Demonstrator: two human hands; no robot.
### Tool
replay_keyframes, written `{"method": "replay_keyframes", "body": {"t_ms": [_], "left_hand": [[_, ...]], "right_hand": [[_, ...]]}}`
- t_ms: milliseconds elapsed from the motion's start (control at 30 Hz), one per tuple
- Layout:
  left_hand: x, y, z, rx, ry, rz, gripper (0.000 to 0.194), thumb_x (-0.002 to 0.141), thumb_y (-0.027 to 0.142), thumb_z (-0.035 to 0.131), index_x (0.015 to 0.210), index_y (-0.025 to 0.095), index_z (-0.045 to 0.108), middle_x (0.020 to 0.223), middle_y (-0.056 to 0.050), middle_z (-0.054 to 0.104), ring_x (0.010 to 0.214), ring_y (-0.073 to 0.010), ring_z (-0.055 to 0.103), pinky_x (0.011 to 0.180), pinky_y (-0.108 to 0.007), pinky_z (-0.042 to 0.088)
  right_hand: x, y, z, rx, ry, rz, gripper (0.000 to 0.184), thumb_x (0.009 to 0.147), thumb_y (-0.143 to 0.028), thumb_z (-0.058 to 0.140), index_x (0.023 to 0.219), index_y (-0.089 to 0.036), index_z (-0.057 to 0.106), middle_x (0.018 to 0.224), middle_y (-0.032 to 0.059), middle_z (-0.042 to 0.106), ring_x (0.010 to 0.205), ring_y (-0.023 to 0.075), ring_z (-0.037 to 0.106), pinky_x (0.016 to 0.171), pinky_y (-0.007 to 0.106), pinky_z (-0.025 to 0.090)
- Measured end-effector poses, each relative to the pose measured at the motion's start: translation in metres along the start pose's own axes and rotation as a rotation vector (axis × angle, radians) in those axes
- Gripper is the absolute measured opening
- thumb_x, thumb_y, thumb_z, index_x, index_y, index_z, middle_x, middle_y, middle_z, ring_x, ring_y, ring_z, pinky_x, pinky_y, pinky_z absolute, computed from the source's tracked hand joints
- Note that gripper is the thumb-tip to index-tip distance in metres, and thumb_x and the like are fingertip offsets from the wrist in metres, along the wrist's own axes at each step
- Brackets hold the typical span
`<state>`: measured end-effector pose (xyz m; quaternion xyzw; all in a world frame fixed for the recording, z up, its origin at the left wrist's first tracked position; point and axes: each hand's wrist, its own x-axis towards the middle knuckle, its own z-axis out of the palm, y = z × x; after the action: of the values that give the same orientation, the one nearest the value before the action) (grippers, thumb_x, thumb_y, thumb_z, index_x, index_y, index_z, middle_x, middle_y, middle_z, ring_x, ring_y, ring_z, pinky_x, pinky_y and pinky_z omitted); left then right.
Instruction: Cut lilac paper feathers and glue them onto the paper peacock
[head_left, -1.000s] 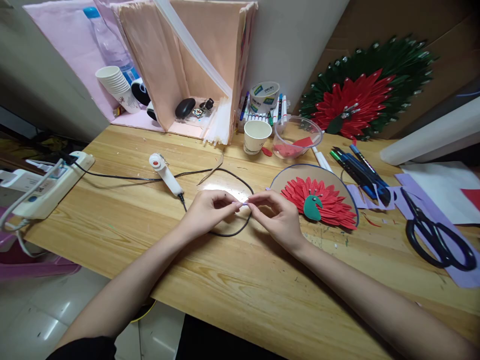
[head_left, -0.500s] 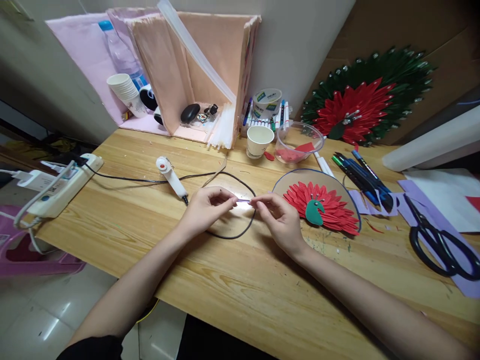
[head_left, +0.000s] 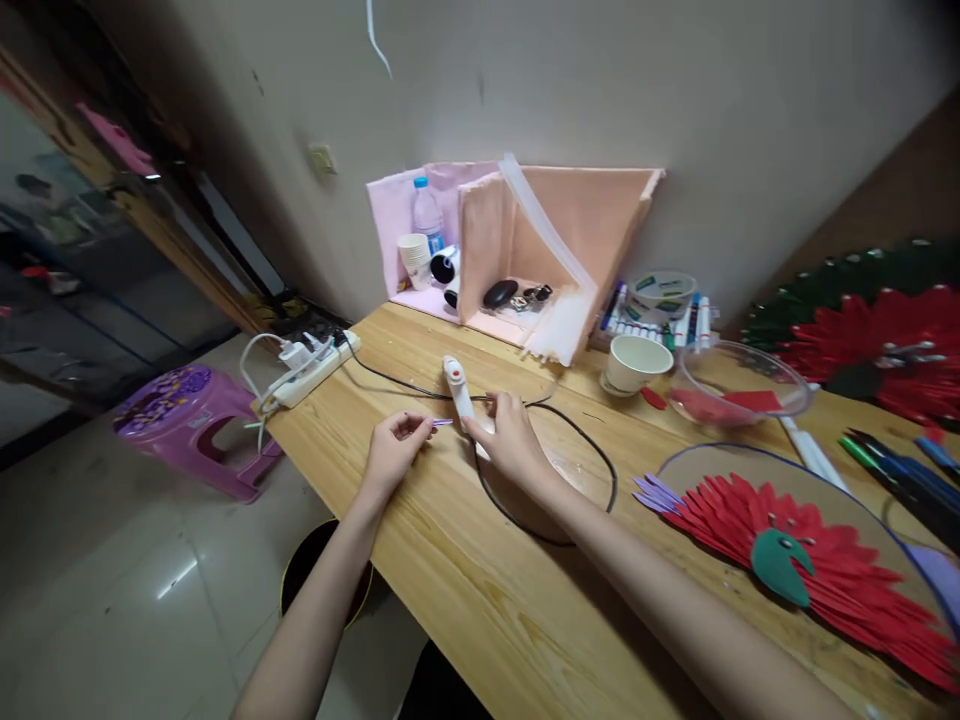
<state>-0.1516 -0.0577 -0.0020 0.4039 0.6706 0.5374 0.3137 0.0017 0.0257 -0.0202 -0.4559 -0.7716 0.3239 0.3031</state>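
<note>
A thin purple paper strip [head_left: 442,422] is pinched between the thumb and finger of my left hand [head_left: 394,455], above the table's left part. My right hand [head_left: 511,438] has its fingers closed around the lower part of a white glue gun [head_left: 457,385] with a red spot at its top end. Part of the glue gun is hidden by the fingers. Its black cord [head_left: 615,480] loops on the wood around and below my right wrist. To the right lies a round cardboard piece with red paper feathers [head_left: 720,510], a green bird head [head_left: 780,568] and several purple strips [head_left: 658,493].
A white power strip [head_left: 319,370] lies at the table's left edge, above a pink stool [head_left: 187,420]. Behind my hands stand a pink partitioned box [head_left: 484,240], a paper cup [head_left: 637,365] and a clear plastic bowl [head_left: 795,400]. A dark bin [head_left: 289,590] is on the floor.
My view has swung left. My right hand has let go of the purple strip and moved onto the glue gun. The strip stays in my left hand.
</note>
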Motion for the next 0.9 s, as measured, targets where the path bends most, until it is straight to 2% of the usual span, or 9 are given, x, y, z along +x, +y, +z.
{"method": "replay_keyframes", "body": {"t_ms": [67, 200, 267, 333, 400, 467, 567, 700, 900], "left_hand": [[0.004, -0.007, -0.004, -0.009, 0.050, -0.002, 0.023, 0.068, 0.035, 0.066, 0.071, 0.013, 0.062, 0.069, -0.006, 0.067, 0.062, -0.0146, 0.061, 0.060, -0.024, 0.048], [0.008, -0.016, -0.005, -0.018, 0.111, 0.012, 0.021, 0.066, 0.033, 0.067, 0.070, 0.013, 0.063, 0.068, -0.006, 0.067, 0.064, -0.0150, 0.062, 0.063, -0.025, 0.048], [0.009, -0.019, -0.005, -0.025, 0.140, 0.011, 0.020, 0.066, 0.032, 0.067, 0.070, 0.013, 0.063, 0.069, -0.006, 0.067, 0.066, -0.0154, 0.062, 0.065, -0.025, 0.049], [0.009, -0.021, -0.006, -0.033, 0.167, 0.004, 0.020, 0.065, 0.032, 0.067, 0.071, 0.013, 0.064, 0.070, -0.006, 0.068, 0.066, -0.0156, 0.062, 0.066, -0.026, 0.049], [0.009, -0.022, -0.008, -0.043, 0.193, -0.006, 0.021, 0.065, 0.032, 0.067, 0.073, 0.013, 0.064, 0.071, -0.006, 0.068, 0.066, -0.0156, 0.062, 0.066, -0.027, 0.049], [0.010, -0.023, -0.010, -0.053, 0.220, -0.015, 0.022, 0.065, 0.033, 0.067, 0.075, 0.013, 0.065, 0.071, -0.006, 0.068, 0.066, -0.0156, 0.062, 0.066, -0.027, 0.049], [0.011, -0.024, -0.013, -0.067, 0.267, -0.023, 0.023, 0.065, 0.032, 0.067, 0.074, 0.012, 0.065, 0.071, -0.007, 0.068, 0.066, -0.0154, 0.062, 0.067, -0.027, 0.049], [0.011, -0.023, -0.014, -0.079, 0.309, -0.030, 0.020, 0.065, 0.030, 0.067, 0.073, 0.012, 0.065, 0.070, -0.006, 0.067, 0.066, -0.0148, 0.062, 0.067, -0.027, 0.049], [0.010, -0.023, -0.014, -0.098, 0.294, -0.045, 0.019, 0.064, 0.030, 0.068, 0.073, 0.013, 0.065, 0.069, -0.005, 0.068, 0.066, -0.0148, 0.062, 0.067, -0.027, 0.049]], "right_hand": [[0.015, -0.006, 0.017, -0.016, 0.025, -0.034, 0.045, 0.075, -0.039, 0.057, 0.108, -0.009, 0.053, 0.100, 0.0169, 0.057, 0.097, 0.0295, 0.051, 0.086, 0.043, 0.040], [0.026, -0.011, 0.032, 0.033, 0.002, -0.091, 0.020, 0.076, -0.029, 0.051, 0.088, -0.014, 0.059, 0.087, 0.0108, 0.061, 0.083, 0.0244, 0.054, 0.078, 0.037, 0.041], [0.020, -0.013, 0.029, 0.060, -0.017, -0.094, 0.021, 0.081, -0.031, 0.045, 0.085, -0.015, 0.059, 0.081, 0.0082, 0.062, 0.075, 0.0214, 0.055, 0.071, 0.033, 0.043], [0.008, -0.013, 0.021, 0.138, -0.042, -0.084, 0.031, 0.085, -0.037, 0.040, 0.092, -0.014, 0.059, 0.080, 0.0070, 0.063, 0.072, 0.0199, 0.057, 0.066, 0.031, 0.044], [-0.008, -0.012, 0.012, 0.298, -0.102, -0.063, 0.037, 0.085, -0.041, 0.041, 0.102, -0.014, 0.060, 0.085, 0.0073, 0.065, 0.075, 0.0199, 0.060, 0.066, 0.030, 0.045], [-0.022, -0.010, 0.005, 0.358, -0.172, -0.034, 0.039, 0.085, -0.043, 0.043, 0.101, -0.014, 0.062, 0.084, 0.0070, 0.066, 0.072, 0.0197, 0.061, 0.063, 0.029, 0.045], [-0.036, -0.005, 0.000, 0.369, -0.193, -0.018, 0.038, 0.084, -0.044, 0.044, 0.097, -0.013, 0.062, 0.084, 0.0076, 0.066, 0.070, 0.0195, 0.061, 0.062, 0.029, 0.046], [-0.040, 0.000, 0.000, 0.369, -0.195, -0.036, 0.033, 0.083, -0.040, 0.045, 0.092, -0.014, 0.063, 0.083, 0.0079, 0.067, 0.074, 0.0205, 0.062, 0.069, 0.032, 0.048], [-0.040, 0.000, 0.001, 0.309, -0.219, -0.076, 0.032, 0.082, -0.039, 0.044, 0.087, -0.013, 0.062, 0.076, 0.0067, 0.066, 0.064, 0.0185, 0.059, 0.059, 0.029, 0.047]]}}
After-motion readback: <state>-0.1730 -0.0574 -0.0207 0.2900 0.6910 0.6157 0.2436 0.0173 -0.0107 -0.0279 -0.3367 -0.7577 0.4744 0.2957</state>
